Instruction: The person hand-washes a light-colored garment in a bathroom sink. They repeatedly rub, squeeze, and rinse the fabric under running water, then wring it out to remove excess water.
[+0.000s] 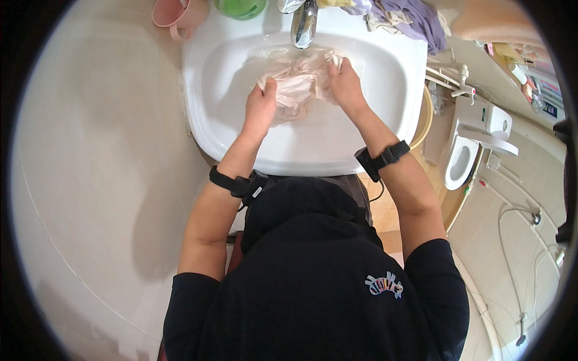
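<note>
A wet, pale pink cloth (295, 85) lies bunched in the water of a white washbasin (311, 155), below the chrome faucet (303, 27). My left hand (262, 106) grips its left edge, thumb on top. Farther up on the right, my right hand (345, 83) pinches a gathered part of the same cloth. Between the two hands the fabric is stretched and folded, and its lower part sits in the water. The fingers of both hands are partly hidden by the cloth.
A pink mug (174, 16) and a green translucent container (241, 6) stand at the back left. Purple and cream cloths (406, 20) are heaped on the back right rim. Right of the basin are a yellow basket (424, 117) and a toilet (461, 160). A wall (99, 135) borders the left side.
</note>
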`<action>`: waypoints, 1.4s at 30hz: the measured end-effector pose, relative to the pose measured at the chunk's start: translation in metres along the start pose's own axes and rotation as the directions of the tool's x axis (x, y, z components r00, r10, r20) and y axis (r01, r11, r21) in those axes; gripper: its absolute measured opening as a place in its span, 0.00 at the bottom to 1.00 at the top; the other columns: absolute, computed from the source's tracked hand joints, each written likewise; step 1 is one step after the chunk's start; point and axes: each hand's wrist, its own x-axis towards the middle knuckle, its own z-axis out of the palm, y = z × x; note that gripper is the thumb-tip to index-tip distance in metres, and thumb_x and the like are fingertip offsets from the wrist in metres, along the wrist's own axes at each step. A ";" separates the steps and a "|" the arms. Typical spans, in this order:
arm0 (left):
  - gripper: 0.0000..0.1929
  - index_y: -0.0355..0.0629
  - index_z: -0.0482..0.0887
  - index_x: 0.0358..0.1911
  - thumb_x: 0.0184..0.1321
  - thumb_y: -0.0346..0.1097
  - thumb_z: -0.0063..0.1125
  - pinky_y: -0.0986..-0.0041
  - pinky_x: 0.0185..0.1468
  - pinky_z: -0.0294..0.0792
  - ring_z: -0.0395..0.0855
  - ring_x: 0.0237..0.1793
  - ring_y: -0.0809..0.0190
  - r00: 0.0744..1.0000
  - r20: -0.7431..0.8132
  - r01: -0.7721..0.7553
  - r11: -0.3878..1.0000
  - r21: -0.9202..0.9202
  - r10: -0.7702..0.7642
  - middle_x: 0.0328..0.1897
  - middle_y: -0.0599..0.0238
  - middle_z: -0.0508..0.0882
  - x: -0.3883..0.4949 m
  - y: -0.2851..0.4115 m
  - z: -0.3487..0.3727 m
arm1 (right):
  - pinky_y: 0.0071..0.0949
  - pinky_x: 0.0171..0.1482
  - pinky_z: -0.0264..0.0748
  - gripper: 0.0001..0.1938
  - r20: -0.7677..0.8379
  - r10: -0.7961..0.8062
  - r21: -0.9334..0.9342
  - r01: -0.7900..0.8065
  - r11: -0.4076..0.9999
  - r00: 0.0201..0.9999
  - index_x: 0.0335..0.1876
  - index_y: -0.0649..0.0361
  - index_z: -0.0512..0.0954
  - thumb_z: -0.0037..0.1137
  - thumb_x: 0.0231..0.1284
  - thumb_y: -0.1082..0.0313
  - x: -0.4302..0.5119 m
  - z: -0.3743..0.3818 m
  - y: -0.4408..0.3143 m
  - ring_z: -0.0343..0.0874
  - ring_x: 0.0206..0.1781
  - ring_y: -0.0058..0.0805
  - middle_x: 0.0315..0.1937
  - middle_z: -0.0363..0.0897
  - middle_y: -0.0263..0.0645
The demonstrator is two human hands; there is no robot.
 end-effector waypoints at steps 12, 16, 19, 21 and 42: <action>0.22 0.29 0.69 0.50 0.61 0.42 0.47 0.71 0.52 0.66 0.75 0.47 0.61 0.937 0.286 0.302 0.873 -0.383 -0.199 0.48 0.56 0.76 0.010 -0.017 -0.026 | 0.37 0.41 0.73 0.23 0.070 0.129 -0.105 -0.121 0.987 0.989 0.49 0.68 0.62 0.50 0.55 0.59 0.000 -0.019 0.004 0.77 0.38 0.51 0.36 0.74 0.61; 0.23 0.29 0.72 0.48 0.56 0.42 0.53 0.73 0.48 0.67 0.77 0.44 0.60 0.938 0.342 -0.042 0.957 0.288 -0.062 0.42 0.54 0.79 -0.001 -0.007 -0.063 | 0.18 0.21 0.65 0.14 0.079 0.063 0.247 -0.081 0.966 0.995 0.47 0.63 0.70 0.49 0.57 0.65 0.012 -0.093 0.005 0.68 0.24 0.18 0.25 0.72 0.35; 0.23 0.29 0.74 0.44 0.55 0.45 0.53 0.73 0.43 0.69 0.79 0.40 0.60 0.956 0.276 -0.266 0.682 0.681 0.096 0.37 0.52 0.81 -0.008 0.008 -0.072 | 0.16 0.24 0.65 0.12 0.073 -0.006 0.559 -0.036 0.829 0.997 0.45 0.64 0.70 0.50 0.56 0.69 0.002 -0.130 -0.023 0.70 0.24 0.17 0.26 0.73 0.33; 0.23 0.29 0.75 0.42 0.56 0.47 0.50 0.73 0.42 0.69 0.80 0.39 0.60 0.973 0.181 -0.231 0.594 0.771 0.144 0.36 0.52 0.81 -0.008 0.023 -0.071 | 0.16 0.25 0.66 0.12 0.027 -0.015 0.596 -0.004 0.803 1.000 0.45 0.65 0.70 0.50 0.55 0.70 -0.005 -0.149 -0.048 0.71 0.25 0.18 0.26 0.73 0.33; 0.21 0.34 0.72 0.47 0.60 0.47 0.48 0.65 0.46 0.74 0.78 0.46 0.59 0.963 0.223 0.207 0.948 -0.240 -0.153 0.46 0.56 0.78 -0.062 0.092 -0.071 | 0.24 0.35 0.76 0.08 0.118 -0.336 0.709 0.158 0.687 0.934 0.40 0.65 0.72 0.42 0.59 0.71 -0.043 -0.236 -0.139 0.77 0.33 0.27 0.31 0.76 0.38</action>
